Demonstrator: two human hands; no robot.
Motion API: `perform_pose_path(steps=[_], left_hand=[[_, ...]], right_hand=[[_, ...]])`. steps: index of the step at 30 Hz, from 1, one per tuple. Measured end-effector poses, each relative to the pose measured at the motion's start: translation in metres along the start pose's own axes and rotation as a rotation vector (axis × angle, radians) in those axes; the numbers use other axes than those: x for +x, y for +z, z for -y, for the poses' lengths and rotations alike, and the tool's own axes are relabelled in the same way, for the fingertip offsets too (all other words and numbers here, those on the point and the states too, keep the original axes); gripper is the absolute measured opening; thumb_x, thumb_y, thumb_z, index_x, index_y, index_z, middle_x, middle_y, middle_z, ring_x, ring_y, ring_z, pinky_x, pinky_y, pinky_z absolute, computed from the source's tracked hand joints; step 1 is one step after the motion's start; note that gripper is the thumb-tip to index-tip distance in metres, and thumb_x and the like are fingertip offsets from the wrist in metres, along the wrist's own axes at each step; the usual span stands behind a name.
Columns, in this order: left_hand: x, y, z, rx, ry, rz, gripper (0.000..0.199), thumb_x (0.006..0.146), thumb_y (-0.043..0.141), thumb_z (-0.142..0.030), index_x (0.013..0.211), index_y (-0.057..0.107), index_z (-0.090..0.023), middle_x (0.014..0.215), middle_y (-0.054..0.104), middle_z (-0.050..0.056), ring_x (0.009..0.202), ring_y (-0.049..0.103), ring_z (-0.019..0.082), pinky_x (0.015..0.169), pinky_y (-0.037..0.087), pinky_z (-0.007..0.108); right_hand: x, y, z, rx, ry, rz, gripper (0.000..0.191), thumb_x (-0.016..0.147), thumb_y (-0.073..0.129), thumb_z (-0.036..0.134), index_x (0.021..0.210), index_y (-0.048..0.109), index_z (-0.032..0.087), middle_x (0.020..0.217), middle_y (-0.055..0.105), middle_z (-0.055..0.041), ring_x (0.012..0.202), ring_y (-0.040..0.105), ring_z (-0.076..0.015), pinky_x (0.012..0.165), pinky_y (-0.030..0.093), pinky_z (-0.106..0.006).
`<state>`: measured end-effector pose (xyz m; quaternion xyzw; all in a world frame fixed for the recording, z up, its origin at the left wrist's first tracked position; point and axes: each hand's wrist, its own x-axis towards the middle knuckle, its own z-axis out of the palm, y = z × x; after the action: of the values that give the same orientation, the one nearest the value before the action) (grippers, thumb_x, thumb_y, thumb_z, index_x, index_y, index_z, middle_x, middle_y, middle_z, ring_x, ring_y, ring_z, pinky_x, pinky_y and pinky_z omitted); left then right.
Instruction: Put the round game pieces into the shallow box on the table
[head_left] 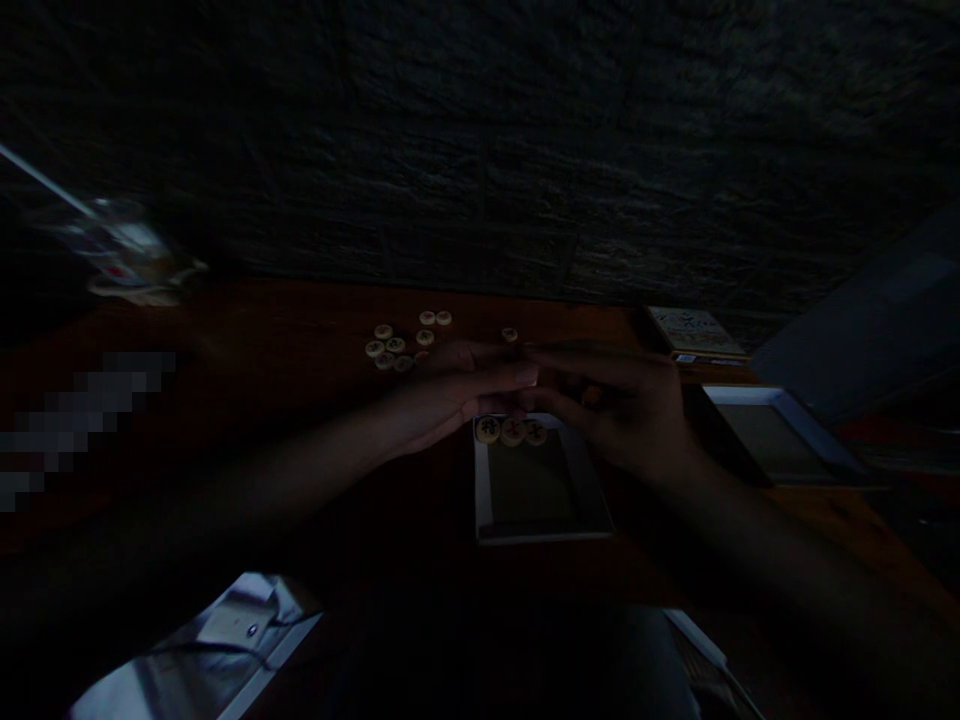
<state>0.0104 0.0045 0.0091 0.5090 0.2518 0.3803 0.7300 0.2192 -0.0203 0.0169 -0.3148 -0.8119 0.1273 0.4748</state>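
In dim light, my left hand (457, 395) and my right hand (634, 400) meet at the fingertips just over the far edge of a shallow white box (484, 490). The left thumb lies along the top with fingers curled under it; the right fingers are bent in towards it. Whatever they pinch is hidden. Below the fingers, three round Chinese chess pieces (488, 430) sit in a row at the box's far end. Beyond the left hand, several more chess pieces (395, 345) lie loose on the wooden table (300, 320). A single piece (510, 335) lies behind the fingertips.
A white-rimmed box lid or tray (795, 400) lies to the right, with a flat printed box (694, 332) behind it. At the far left stands a clear cup (135, 250) with a straw. A dark brick wall (480, 180) closes off the back.
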Motion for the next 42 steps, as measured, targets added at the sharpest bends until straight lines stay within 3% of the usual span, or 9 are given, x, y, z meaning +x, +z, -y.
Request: perform_pose_path(steps=[6, 16, 21, 28, 34, 39, 42], left_hand=[[0.0004, -0.0002, 0.0010, -0.010, 0.002, -0.019, 0.024, 0.081, 0.087, -0.026, 0.099, 0.080, -0.012, 0.094, 0.078, 0.008, 0.085, 0.072, 0.015, 0.081, 0.056, 0.028], [0.0010, -0.0003, 0.0010, -0.014, 0.009, 0.020, 0.024, 0.082, 0.085, -0.031, 0.096, 0.080, -0.012, 0.091, 0.077, 0.008, 0.081, 0.071, 0.016, 0.079, 0.056, 0.030], [0.0006, 0.0012, 0.0002, 0.009, 0.027, -0.039, 0.025, 0.078, 0.089, -0.024, 0.097, 0.080, -0.012, 0.090, 0.077, 0.007, 0.082, 0.072, 0.015, 0.078, 0.056, 0.028], [0.0013, 0.0045, -0.0011, -0.022, 0.028, -0.108, 0.025, 0.074, 0.091, -0.023, 0.094, 0.079, -0.013, 0.088, 0.078, 0.006, 0.077, 0.072, 0.014, 0.075, 0.056, 0.028], [0.0027, 0.0042, -0.0012, -0.019, 0.074, -0.148, 0.025, 0.072, 0.093, -0.023, 0.091, 0.080, -0.014, 0.090, 0.079, 0.005, 0.079, 0.073, 0.014, 0.076, 0.057, 0.027], [0.0014, 0.0039, 0.0002, 0.046, 0.168, -0.183, 0.030, 0.071, 0.093, -0.024, 0.097, 0.081, -0.015, 0.093, 0.081, 0.006, 0.079, 0.075, 0.016, 0.074, 0.058, 0.028], [0.0003, 0.0015, 0.0018, 0.138, 0.243, -0.194, 0.032, 0.072, 0.092, -0.026, 0.101, 0.081, -0.016, 0.099, 0.082, 0.008, 0.082, 0.076, 0.018, 0.073, 0.059, 0.028]], right_hand=[[-0.0010, 0.0005, -0.0019, -0.020, 0.011, 0.013, 0.039, 0.084, 0.085, 0.025, 0.122, 0.078, 0.026, 0.115, 0.081, -0.0055, 0.090, 0.078, -0.0192, 0.076, 0.063, -0.030], [-0.0019, -0.0006, -0.0004, -0.031, 0.021, 0.001, 0.036, 0.085, 0.083, 0.024, 0.120, 0.078, 0.028, 0.114, 0.081, -0.0047, 0.095, 0.078, -0.0212, 0.084, 0.063, -0.034], [-0.0005, -0.0006, -0.0004, -0.015, -0.023, 0.011, 0.031, 0.086, 0.082, 0.025, 0.117, 0.079, 0.025, 0.111, 0.081, -0.0053, 0.085, 0.076, -0.0181, 0.074, 0.062, -0.029], [0.0000, -0.0016, 0.0014, -0.067, 0.033, -0.026, 0.028, 0.086, 0.083, 0.029, 0.113, 0.079, 0.025, 0.100, 0.081, -0.0043, 0.073, 0.071, -0.0161, 0.064, 0.058, -0.028], [0.0008, -0.0002, -0.0025, -0.005, 0.086, -0.052, 0.026, 0.084, 0.084, 0.030, 0.109, 0.080, 0.025, 0.104, 0.080, -0.0056, 0.086, 0.074, -0.0196, 0.064, 0.058, -0.028], [0.0009, 0.0019, -0.0035, 0.043, 0.162, -0.101, 0.024, 0.084, 0.083, 0.029, 0.107, 0.082, 0.024, 0.094, 0.081, -0.0043, 0.070, 0.071, -0.0161, 0.057, 0.055, -0.027], [0.0015, 0.0035, -0.0014, 0.088, 0.214, -0.092, 0.023, 0.085, 0.082, 0.029, 0.106, 0.082, 0.022, 0.092, 0.082, -0.0052, 0.070, 0.074, -0.0173, 0.057, 0.056, -0.026]])
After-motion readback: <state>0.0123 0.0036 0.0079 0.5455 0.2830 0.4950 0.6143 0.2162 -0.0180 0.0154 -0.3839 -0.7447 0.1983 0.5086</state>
